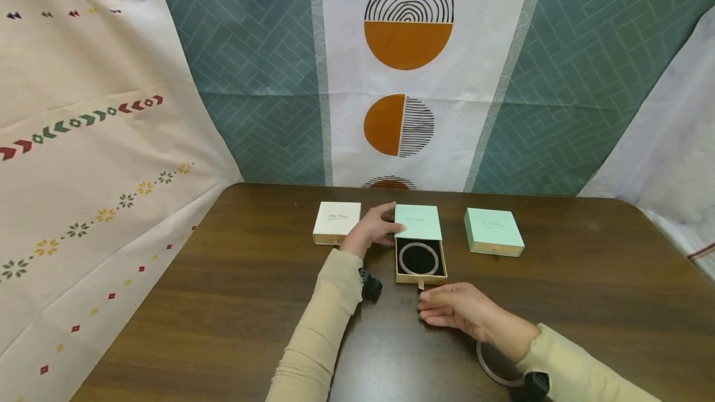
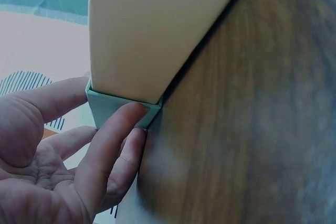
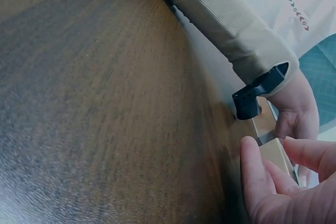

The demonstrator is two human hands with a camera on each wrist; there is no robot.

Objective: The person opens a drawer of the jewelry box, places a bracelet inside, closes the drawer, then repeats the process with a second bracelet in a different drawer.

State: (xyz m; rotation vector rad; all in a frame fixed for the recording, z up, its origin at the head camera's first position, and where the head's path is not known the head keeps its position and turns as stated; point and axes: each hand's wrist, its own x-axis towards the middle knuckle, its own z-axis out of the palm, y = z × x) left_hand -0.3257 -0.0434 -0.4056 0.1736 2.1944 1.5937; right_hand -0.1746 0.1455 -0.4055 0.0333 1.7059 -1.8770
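In the head view, a mint-green drawer box [image 1: 418, 222] sits mid-table with its drawer slid out toward me. A greyish bangle [image 1: 402, 260] lies on the drawer's black lining. My left hand [image 1: 377, 226] grips the box's sleeve from the left; the left wrist view shows its fingers at the green end [image 2: 113, 107]. By the drawer's short pull tab [image 1: 421, 286] is my right hand [image 1: 455, 310], fingers fairly straight. A gap between fingertips appears in the right wrist view. Another greyish ring [image 1: 491, 376] is partly hidden by the right forearm; whether it touches the table is unclear.
A cream box [image 1: 337, 219] stands left of the middle box, partly behind my left hand. To the right is another mint-green box [image 1: 494, 232], closed. Patterned cloth [image 1: 268, 79] hangs behind the brown wooden table [image 1: 223, 303].
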